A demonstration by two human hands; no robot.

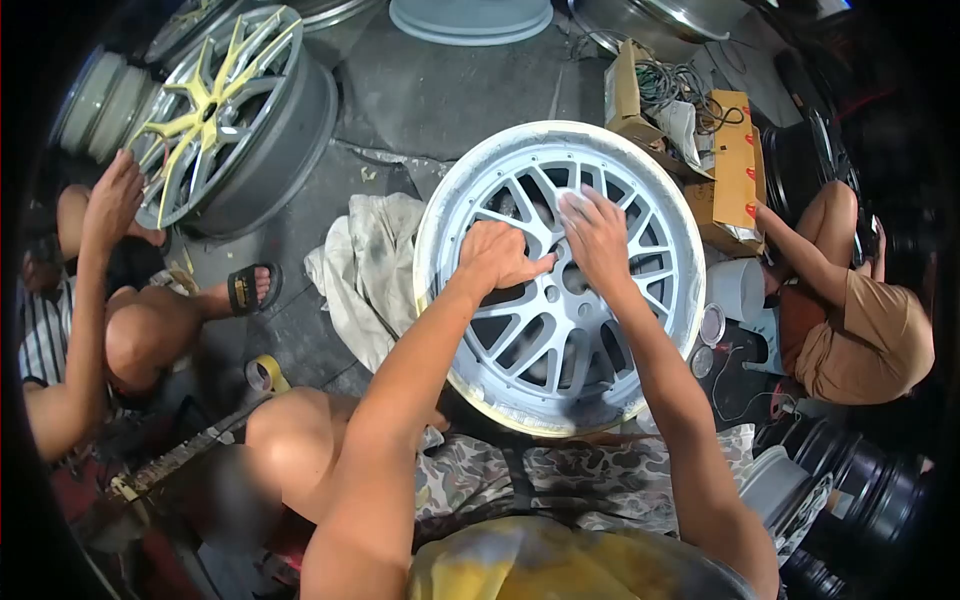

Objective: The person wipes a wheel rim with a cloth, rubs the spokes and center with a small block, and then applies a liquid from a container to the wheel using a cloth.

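Note:
A large light-grey wheel rim (pixel 552 335) with many thin spokes lies face up in front of me, masking tape around its outer lip. My left hand (pixel 497 258) grips a spoke left of the hub, fingers curled down and thumb stretched toward the bolt holes. On an upper spoke, my right hand (pixel 597 235) presses with its fingers bent and close together. Something small and pale shows at those fingertips, too indistinct to name.
A crumpled cloth (pixel 365 270) lies left of the rim. Another person's hand (pixel 115 195) is at a yellow-and-silver wheel (pixel 205 110). On the right sit an orange box (pixel 735 165), a grey bucket (pixel 738 288) and a crouching person (pixel 865 335). A tape roll (pixel 264 374) lies lower left.

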